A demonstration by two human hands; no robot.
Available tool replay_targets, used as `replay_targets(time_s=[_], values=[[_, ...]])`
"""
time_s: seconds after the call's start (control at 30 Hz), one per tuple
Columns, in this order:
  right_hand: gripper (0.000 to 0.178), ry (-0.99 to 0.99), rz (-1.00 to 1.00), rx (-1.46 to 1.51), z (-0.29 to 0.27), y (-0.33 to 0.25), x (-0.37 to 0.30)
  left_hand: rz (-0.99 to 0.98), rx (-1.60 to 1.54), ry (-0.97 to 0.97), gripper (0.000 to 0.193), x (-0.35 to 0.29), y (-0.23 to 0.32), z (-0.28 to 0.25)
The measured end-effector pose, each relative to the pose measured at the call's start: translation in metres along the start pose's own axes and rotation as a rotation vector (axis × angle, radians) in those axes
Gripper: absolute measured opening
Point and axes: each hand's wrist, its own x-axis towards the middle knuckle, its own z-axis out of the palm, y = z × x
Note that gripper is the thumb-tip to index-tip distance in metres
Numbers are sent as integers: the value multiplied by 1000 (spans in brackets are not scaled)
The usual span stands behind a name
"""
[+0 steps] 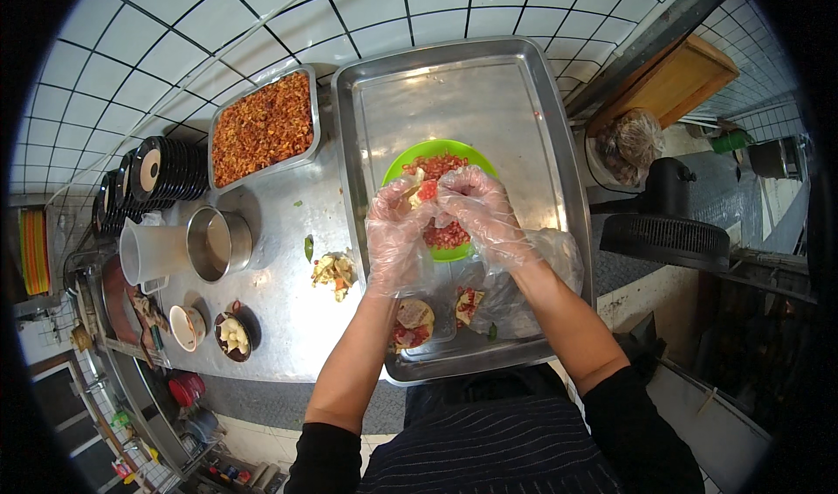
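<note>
Both my hands wear clear plastic gloves and meet over a bright green plate [403, 160] heaped with red pomegranate seeds [450, 236]. Between my fingertips is a piece of pomegranate [427, 190], red seeds and pale pith showing. My left hand [395, 230] is closed round its left side. From the right, my right hand [482, 210] grips it with bent fingers; the gloves hide part of it. The plate rests in a large steel tray [436, 79]. Nearer me in the tray lie a bigger pomegranate piece [412, 325] and a smaller one [469, 305].
A clear plastic bag [517, 309] lies under my right forearm. Left of the tray are peel scraps [333, 273], a steel pot [216, 243], a plastic pitcher [150, 254], stacked black dishes [159, 171] and a pan of reddish crumbly food [264, 127]. A black fan [665, 236] stands right.
</note>
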Motion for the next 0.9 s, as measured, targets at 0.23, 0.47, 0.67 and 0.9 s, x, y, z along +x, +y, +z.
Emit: replay_targets(time_s=[0.23, 0.47, 0.67, 0.9], values=[[22, -64, 45, 87, -12, 13, 5, -36, 10, -21, 40, -1, 10, 2], [31, 131, -137, -502, -4, -1, 8, 359, 574, -104, 37, 8, 6, -17], [27, -37, 56, -313, 9, 9, 10, 430, 808, -165, 36, 0, 14, -16], [24, -16, -50, -316, 12, 21, 11, 641, 1208, -235, 31, -1, 27, -19]])
